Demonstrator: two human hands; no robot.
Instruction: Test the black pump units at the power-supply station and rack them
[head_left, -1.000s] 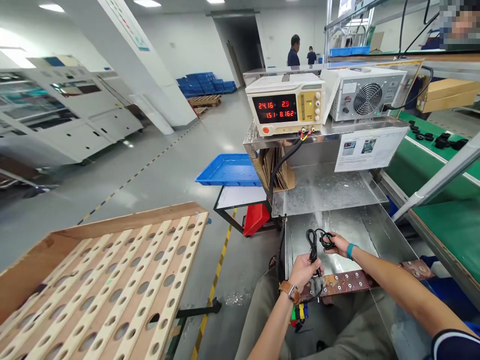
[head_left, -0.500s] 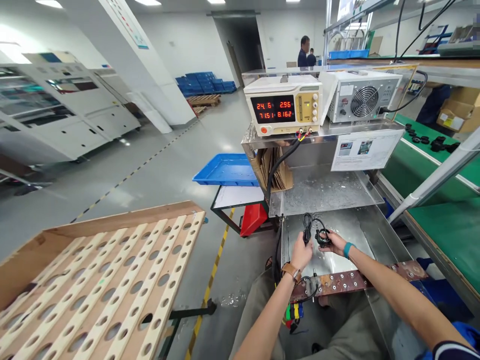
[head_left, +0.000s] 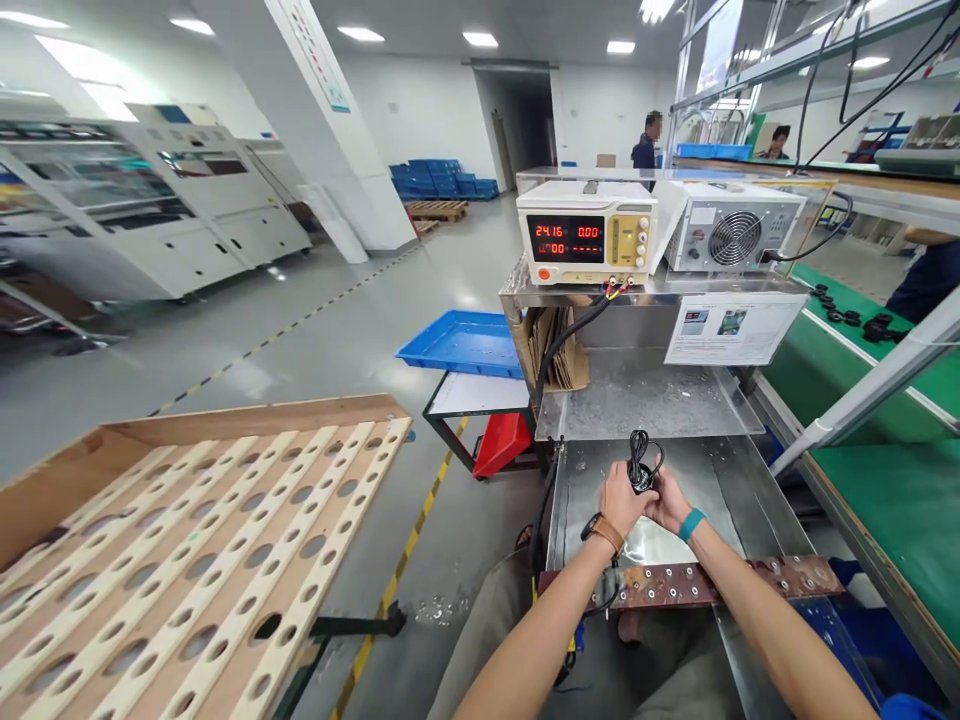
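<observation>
Over the metal tray (head_left: 581,500), both hands meet around a small round black device (head_left: 643,478) with a coiled black cable (head_left: 637,447). My left hand (head_left: 624,498) has its fingers closed on the device from the left. My right hand (head_left: 670,498) grips its right side, the fingertips partly hidden behind the left thumb. The cable bundle sticks up beyond the fingers. A brown strip with metal studs (head_left: 675,584) crosses the tray's near side beneath my forearms.
A power supply (head_left: 589,235) with red digits stands on the shelf ahead. Left are a wooden slotted rack (head_left: 247,500), a blue tray (head_left: 461,340) and a red bin (head_left: 501,445). A green bench (head_left: 900,500) lies right. A person (head_left: 646,145) is in the background.
My left hand has moved right to meet my right hand, bringing the coiled cable to the device. The display's current reading went from 2.96 to 0.00. The view has shifted.
</observation>
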